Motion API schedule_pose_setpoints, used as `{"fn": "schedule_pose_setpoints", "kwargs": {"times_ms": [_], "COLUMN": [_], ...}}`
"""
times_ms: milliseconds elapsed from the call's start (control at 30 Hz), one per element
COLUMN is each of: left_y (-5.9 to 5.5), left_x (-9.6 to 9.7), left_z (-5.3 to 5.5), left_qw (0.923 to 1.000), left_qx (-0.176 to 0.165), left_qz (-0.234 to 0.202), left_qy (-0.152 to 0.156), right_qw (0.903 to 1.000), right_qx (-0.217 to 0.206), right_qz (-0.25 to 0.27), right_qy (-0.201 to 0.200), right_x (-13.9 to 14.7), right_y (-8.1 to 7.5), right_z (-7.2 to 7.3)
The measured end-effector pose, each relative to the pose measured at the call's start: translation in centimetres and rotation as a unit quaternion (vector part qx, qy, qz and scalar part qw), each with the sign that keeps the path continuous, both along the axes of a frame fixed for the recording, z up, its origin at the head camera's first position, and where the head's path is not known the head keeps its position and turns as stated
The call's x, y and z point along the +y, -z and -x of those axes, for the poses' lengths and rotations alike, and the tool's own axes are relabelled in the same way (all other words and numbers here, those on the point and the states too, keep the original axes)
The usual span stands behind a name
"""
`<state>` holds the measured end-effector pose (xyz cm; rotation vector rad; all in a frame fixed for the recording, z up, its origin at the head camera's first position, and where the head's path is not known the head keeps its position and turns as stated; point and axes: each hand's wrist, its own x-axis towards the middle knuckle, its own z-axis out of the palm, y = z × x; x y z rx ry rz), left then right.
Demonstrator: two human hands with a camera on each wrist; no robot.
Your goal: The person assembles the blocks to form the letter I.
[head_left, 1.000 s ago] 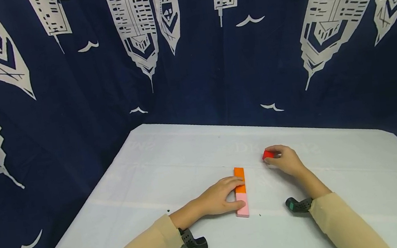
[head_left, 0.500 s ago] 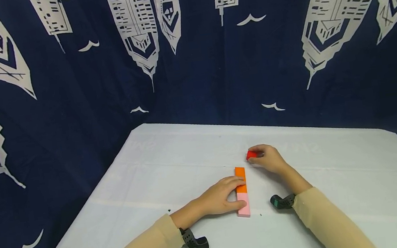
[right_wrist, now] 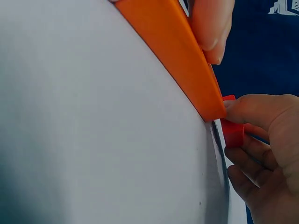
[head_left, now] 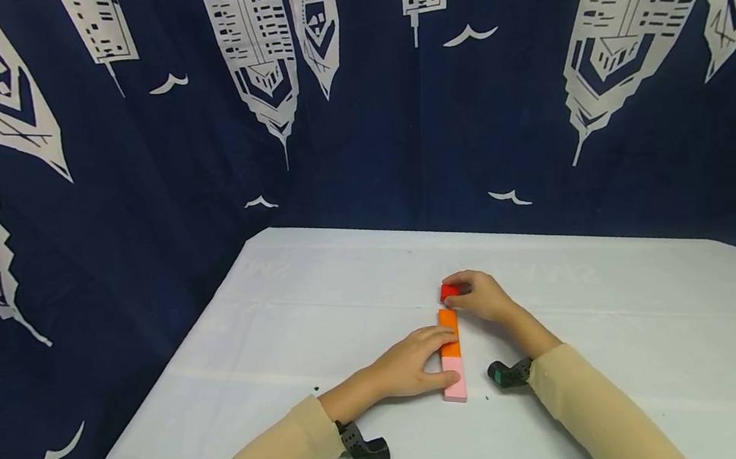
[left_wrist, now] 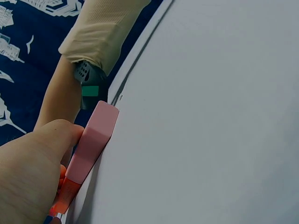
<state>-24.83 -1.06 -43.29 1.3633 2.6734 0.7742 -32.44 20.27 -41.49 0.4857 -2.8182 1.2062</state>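
My left hand rests on two long blocks that lie end to end on the white table. Its fingertips touch the top of the orange block, while the thumb is on the pink block at the near end. In the left wrist view the thumb tip meets the long side of the pink block. My right hand pinches a small red block between thumb and fingers, just beyond the far end of the orange one. The right wrist view shows the red block partly hidden behind that end.
The white table has its far edge beyond both hands. A dark blue curtain with white building prints hangs behind and at the left. Black wrist devices sit at the left cuff and right cuff. Small dark specks dot the table.
My right hand has moved left with the red block, from well right of the row to the orange block's far end. My left hand has stayed on the orange and pink blocks.
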Motion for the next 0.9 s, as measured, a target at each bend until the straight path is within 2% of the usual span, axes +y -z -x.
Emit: {"fn": "schedule_pose_setpoints", "kwargs": {"times_ms": [200,500,900], "left_y": [0.09,-0.01,-0.05], "left_x": [0.06,0.08,0.03], "left_z": [0.09,-0.01,-0.02], "left_qw": [0.9999,1.0000,1.0000], "left_qx": [0.011,-0.004,0.003], "left_qz": [0.001,0.004,0.003], "left_qy": [0.004,-0.002,0.002], "right_qw": [0.9999,0.9998,0.9998], "right_qx": [0.000,0.005,0.001], "right_qz": [-0.012,-0.021,-0.021], "right_qy": [0.001,-0.005,-0.006], "right_x": [-0.21,-0.38,-0.49], "right_y": [0.22,0.19,0.08], "right_z": [0.04,0.00,0.04]}}
